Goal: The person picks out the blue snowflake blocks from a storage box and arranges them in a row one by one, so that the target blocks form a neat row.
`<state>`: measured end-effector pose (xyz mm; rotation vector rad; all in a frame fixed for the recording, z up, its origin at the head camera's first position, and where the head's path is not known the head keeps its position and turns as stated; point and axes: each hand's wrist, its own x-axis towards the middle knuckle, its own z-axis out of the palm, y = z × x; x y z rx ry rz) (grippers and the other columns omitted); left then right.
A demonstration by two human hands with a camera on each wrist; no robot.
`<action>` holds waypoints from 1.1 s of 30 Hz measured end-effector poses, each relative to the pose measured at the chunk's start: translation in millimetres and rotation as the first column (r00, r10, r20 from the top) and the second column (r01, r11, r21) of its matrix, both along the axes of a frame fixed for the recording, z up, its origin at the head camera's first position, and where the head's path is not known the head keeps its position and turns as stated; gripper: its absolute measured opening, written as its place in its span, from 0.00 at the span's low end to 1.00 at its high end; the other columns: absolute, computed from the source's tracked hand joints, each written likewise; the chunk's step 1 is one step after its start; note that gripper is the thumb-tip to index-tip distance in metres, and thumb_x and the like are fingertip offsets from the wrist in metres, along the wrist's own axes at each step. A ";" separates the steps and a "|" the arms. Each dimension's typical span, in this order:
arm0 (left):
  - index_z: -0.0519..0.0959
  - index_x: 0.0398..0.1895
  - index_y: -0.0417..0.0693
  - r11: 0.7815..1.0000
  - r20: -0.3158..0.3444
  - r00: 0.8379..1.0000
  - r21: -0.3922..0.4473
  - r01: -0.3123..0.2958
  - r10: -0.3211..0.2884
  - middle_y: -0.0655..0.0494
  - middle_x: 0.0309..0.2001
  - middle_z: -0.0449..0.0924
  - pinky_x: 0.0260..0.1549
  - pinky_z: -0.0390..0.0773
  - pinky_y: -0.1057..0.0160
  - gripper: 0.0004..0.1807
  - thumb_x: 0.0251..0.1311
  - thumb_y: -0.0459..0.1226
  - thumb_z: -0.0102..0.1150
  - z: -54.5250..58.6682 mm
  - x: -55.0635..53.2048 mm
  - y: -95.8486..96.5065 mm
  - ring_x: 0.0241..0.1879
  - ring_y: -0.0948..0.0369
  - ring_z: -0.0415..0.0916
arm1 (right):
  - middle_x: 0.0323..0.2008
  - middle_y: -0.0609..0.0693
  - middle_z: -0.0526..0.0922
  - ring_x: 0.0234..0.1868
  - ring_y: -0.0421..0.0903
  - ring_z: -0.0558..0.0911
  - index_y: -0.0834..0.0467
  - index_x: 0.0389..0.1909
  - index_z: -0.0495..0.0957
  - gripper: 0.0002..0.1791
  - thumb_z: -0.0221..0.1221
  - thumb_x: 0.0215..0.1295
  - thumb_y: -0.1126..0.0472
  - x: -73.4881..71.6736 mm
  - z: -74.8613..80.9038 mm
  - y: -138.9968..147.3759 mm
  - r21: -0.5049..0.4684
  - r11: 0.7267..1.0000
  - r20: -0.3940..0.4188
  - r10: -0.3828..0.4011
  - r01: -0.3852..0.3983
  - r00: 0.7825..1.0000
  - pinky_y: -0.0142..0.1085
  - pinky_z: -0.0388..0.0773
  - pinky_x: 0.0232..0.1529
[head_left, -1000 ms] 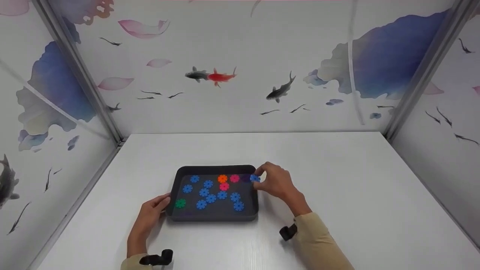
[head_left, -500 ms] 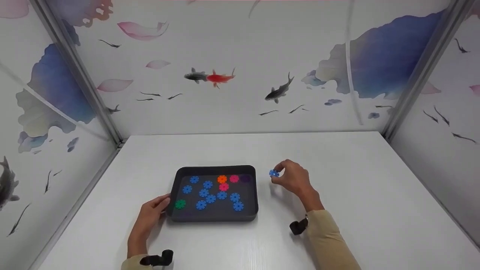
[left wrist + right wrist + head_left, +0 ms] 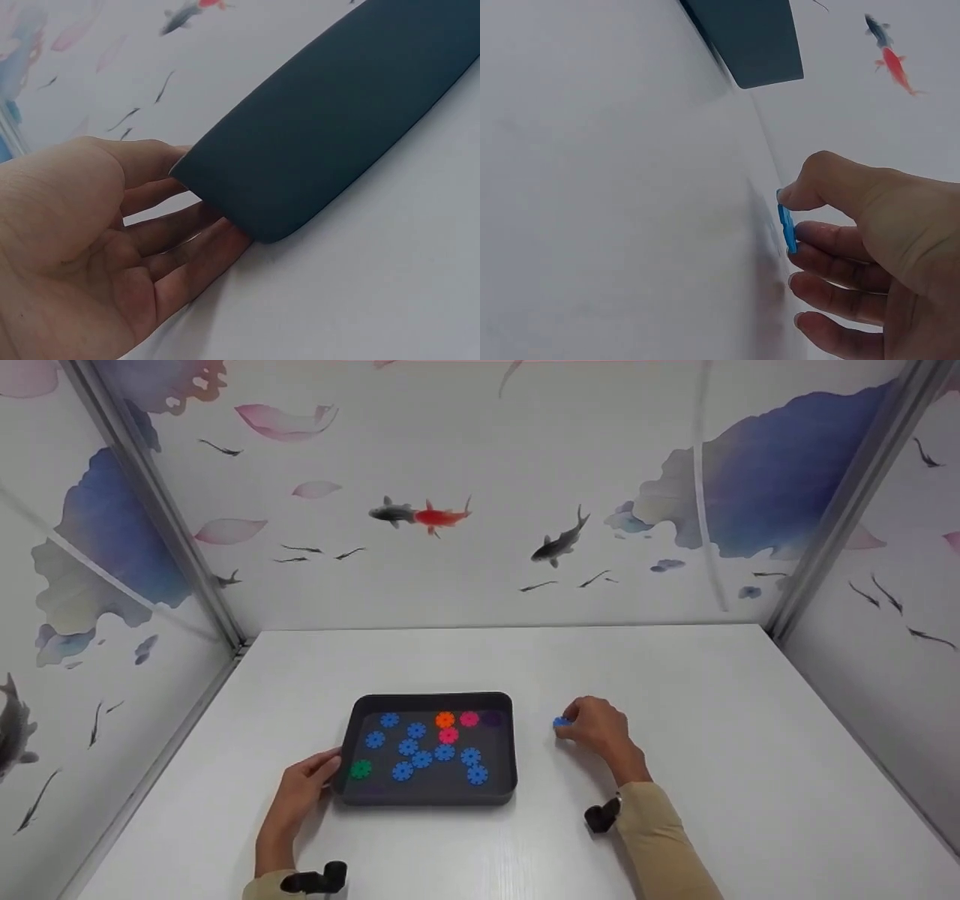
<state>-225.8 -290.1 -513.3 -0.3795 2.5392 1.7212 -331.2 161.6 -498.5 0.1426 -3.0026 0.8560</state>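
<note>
My right hand pinches a blue snowflake disc by its edges between thumb and fingers, low over the white table, right of the dark tray. Seen from the right wrist, the disc stands nearly edge-on. My left hand holds the tray at its left side. In the left wrist view the thumb lies at the rim and the other fingers reach beneath the corner of the tray. Inside lie several blue discs, a green disc, an orange disc, two pink ones and a dark purple one.
The white table extends around the tray on all sides. Printed panels with fish and petals wall in its back, left and right. Each wrist carries a small black camera.
The right hand has carried the blue disc from the tray's right rim out to the right, then lowered it toward the table. My left hand has stayed at the tray.
</note>
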 end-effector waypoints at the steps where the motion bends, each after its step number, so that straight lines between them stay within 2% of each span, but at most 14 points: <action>1: 0.70 0.70 0.42 1.000 -0.002 1.000 -0.008 0.000 0.000 0.38 0.70 0.69 0.64 0.75 0.49 0.26 0.75 0.46 0.50 0.3 0.1 -0.1 0.66 0.45 0.72 | 0.39 0.53 0.88 0.40 0.50 0.84 0.60 0.39 0.86 0.16 0.69 0.54 0.54 -0.1 -0.8 0.3 0.004 1.000 -0.001 0.002 -0.002 1.000 0.51 0.81 0.45; 11: 0.70 0.70 0.43 1.000 0.006 1.000 0.005 0.010 -0.010 0.39 0.70 0.69 0.62 0.76 0.52 0.27 0.75 0.47 0.51 0.5 0.9 1.4 0.65 0.46 0.72 | 0.41 0.54 0.86 0.44 0.53 0.84 0.61 0.42 0.86 0.15 0.69 0.56 0.56 -0.3 -5.9 3.4 -0.007 1.000 -0.014 -0.003 0.003 1.000 0.53 0.80 0.49; 19: 0.69 0.71 0.43 1.000 0.016 1.000 0.022 0.004 -0.004 0.39 0.71 0.69 0.65 0.75 0.49 0.27 0.75 0.47 0.50 1.5 1.7 1.3 0.65 0.47 0.72 | 0.52 0.56 0.86 0.58 0.59 0.81 0.59 0.49 0.85 0.17 0.67 0.62 0.55 -1.3 -3.6 0.1 -0.066 0.998 -0.017 0.003 -0.005 1.000 0.56 0.77 0.58; 22: 0.69 0.72 0.44 1.000 0.022 1.000 0.024 0.012 -0.013 0.39 0.71 0.69 0.65 0.74 0.49 0.28 0.75 0.48 0.50 1.0 1.7 1.3 0.66 0.47 0.72 | 0.54 0.56 0.85 0.54 0.57 0.83 0.58 0.51 0.84 0.18 0.66 0.64 0.53 0.5 3.4 -3.8 -0.124 0.992 -0.011 0.006 -0.007 1.000 0.52 0.79 0.54; 24: 0.69 0.72 0.44 1.000 0.015 1.000 0.024 0.015 -0.016 0.39 0.70 0.69 0.65 0.75 0.49 0.28 0.75 0.48 0.50 0.8 0.7 1.4 0.65 0.47 0.72 | 0.52 0.54 0.86 0.48 0.53 0.84 0.57 0.51 0.84 0.18 0.67 0.64 0.53 2.9 11.4 -9.4 -0.171 0.985 -0.025 0.015 -0.019 1.000 0.46 0.81 0.46; 26: 0.69 0.71 0.43 1.000 0.008 1.000 0.020 0.014 -0.014 0.38 0.70 0.70 0.63 0.76 0.51 0.28 0.75 0.48 0.50 0.9 0.2 0.8 0.64 0.48 0.73 | 0.50 0.52 0.86 0.43 0.48 0.83 0.56 0.49 0.85 0.16 0.68 0.63 0.53 6.9 20.6 -17.3 -0.216 0.975 -0.052 0.051 -0.061 0.997 0.41 0.81 0.39; 28: 0.70 0.71 0.42 1.000 0.004 1.000 0.015 0.006 -0.006 0.38 0.70 0.70 0.61 0.78 0.53 0.28 0.75 0.48 0.51 0.9 -0.1 0.1 0.63 0.48 0.74 | 0.47 0.51 0.87 0.42 0.47 0.83 0.55 0.48 0.85 0.14 0.68 0.63 0.55 12.1 29.1 -26.6 -0.246 0.961 -0.090 0.108 -0.128 0.990 0.38 0.81 0.38; 33: 0.71 0.70 0.42 1.000 0.006 1.000 -0.003 -0.005 0.005 0.39 0.69 0.71 0.55 0.79 0.58 0.28 0.74 0.48 0.51 1.0 -1.4 -0.5 0.61 0.50 0.76 | 0.45 0.50 0.87 0.45 0.48 0.83 0.56 0.47 0.86 0.12 0.68 0.63 0.60 26.5 42.4 -48.4 -0.250 0.914 -0.163 0.286 -0.320 0.944 0.38 0.82 0.43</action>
